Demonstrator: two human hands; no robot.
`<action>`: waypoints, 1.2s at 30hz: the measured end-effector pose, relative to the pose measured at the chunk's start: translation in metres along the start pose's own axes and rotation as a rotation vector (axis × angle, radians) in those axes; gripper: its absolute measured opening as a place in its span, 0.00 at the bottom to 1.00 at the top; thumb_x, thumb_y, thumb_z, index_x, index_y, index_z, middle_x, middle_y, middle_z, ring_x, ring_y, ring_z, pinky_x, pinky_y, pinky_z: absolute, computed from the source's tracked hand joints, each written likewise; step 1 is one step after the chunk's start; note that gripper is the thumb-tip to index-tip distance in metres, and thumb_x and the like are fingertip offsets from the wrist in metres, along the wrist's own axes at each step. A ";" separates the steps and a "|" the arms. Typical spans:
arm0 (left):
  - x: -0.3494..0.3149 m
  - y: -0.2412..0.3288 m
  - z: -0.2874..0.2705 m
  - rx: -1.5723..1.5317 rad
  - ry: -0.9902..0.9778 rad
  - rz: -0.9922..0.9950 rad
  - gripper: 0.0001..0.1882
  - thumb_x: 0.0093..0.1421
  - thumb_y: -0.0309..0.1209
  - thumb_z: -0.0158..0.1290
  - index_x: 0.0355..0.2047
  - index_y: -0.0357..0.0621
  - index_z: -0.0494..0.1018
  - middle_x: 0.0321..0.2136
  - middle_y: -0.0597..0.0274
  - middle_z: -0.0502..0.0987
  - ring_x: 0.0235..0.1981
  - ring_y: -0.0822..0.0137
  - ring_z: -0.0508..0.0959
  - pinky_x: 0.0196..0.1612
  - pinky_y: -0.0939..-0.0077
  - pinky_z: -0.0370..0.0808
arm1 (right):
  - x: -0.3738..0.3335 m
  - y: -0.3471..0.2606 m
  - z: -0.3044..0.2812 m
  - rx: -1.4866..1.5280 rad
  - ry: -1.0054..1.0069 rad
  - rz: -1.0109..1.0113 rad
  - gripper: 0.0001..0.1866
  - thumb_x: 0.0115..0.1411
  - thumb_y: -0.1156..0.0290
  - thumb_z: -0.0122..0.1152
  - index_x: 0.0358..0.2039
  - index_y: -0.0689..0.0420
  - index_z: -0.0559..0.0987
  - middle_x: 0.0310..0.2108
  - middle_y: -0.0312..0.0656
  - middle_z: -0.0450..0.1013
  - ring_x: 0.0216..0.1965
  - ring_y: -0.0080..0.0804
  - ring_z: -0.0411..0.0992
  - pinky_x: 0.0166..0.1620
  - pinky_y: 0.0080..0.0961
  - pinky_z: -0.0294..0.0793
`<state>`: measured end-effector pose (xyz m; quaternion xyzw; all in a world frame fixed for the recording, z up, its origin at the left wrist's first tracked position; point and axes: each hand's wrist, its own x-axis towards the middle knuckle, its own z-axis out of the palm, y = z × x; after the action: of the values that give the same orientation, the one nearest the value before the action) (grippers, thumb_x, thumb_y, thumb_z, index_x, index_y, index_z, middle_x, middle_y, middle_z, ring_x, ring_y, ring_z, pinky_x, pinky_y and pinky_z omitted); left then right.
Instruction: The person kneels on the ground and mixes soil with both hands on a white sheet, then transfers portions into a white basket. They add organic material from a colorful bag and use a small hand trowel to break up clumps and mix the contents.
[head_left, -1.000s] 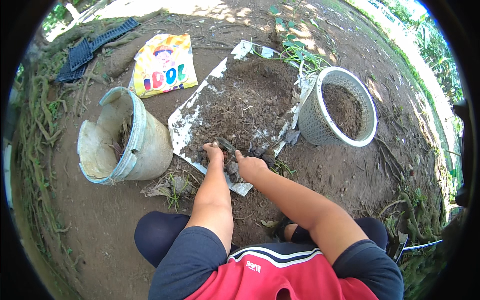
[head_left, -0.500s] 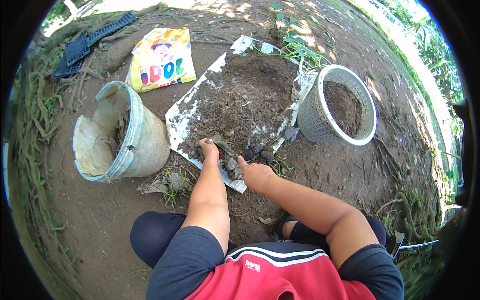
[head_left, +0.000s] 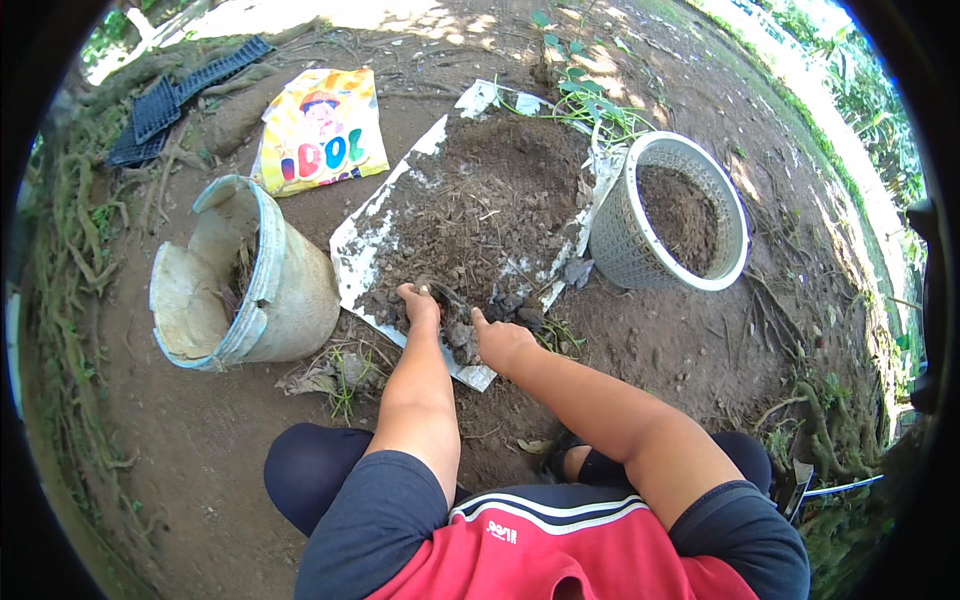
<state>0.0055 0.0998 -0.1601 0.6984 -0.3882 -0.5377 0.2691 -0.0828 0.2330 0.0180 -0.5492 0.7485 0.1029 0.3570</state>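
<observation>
A white sheet (head_left: 352, 262) lies on the ground, covered with dark soil (head_left: 490, 185). My left hand (head_left: 419, 305) is low over the soil near the sheet's near edge, fingers curled; what they hold is hidden. My right hand (head_left: 502, 343) is closed beside it, index finger stretched forward. A dark, narrow, slightly curved blade-like tool (head_left: 450, 294) runs between the two hands, its near end at my right hand; its handle is hidden. Grey-brown clods (head_left: 461, 340) lie between my wrists, and darker clods (head_left: 512, 308) lie just beyond my right hand.
On the left stands a broken whitish bucket (head_left: 300, 300) with dry plant bits inside. A yellow-and-white printed bag (head_left: 325, 130) lies behind it, near black plastic trays (head_left: 157, 110). At right, a grey perforated basket (head_left: 615, 235) holds soil. Uprooted green plants (head_left: 605, 115) lie at the sheet's far corner.
The view has shifted slightly, so the ground things sit a little lower. My hands stay close together at the same spot, the right one slightly further left.
</observation>
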 end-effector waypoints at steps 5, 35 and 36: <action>-0.004 0.009 -0.006 -0.014 -0.034 -0.034 0.12 0.65 0.32 0.43 0.45 0.48 0.55 0.33 0.51 0.71 0.18 0.65 0.73 0.17 0.70 0.69 | 0.014 0.002 0.002 -0.129 0.063 -0.049 0.33 0.59 0.71 0.43 0.64 0.58 0.49 0.40 0.53 0.75 0.39 0.42 0.76 0.39 0.38 0.75; 0.027 0.025 -0.037 -0.070 0.043 -0.119 0.05 0.51 0.20 0.50 0.29 0.29 0.71 0.23 0.50 0.76 0.12 0.60 0.74 0.10 0.68 0.66 | -0.010 0.014 0.026 0.286 0.141 -0.017 0.22 0.63 0.57 0.44 0.55 0.50 0.61 0.39 0.55 0.73 0.40 0.55 0.72 0.42 0.45 0.71; 0.026 0.025 -0.037 -0.097 0.049 -0.135 0.05 0.51 0.20 0.50 0.29 0.29 0.71 0.23 0.50 0.76 0.12 0.59 0.74 0.09 0.68 0.66 | -0.010 0.015 0.025 0.296 0.226 -0.094 0.21 0.64 0.58 0.44 0.55 0.50 0.61 0.39 0.54 0.73 0.39 0.54 0.72 0.42 0.45 0.71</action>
<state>0.0378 0.0628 -0.1438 0.7220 -0.3069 -0.5555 0.2754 -0.0844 0.2591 0.0029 -0.5332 0.7643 -0.0878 0.3520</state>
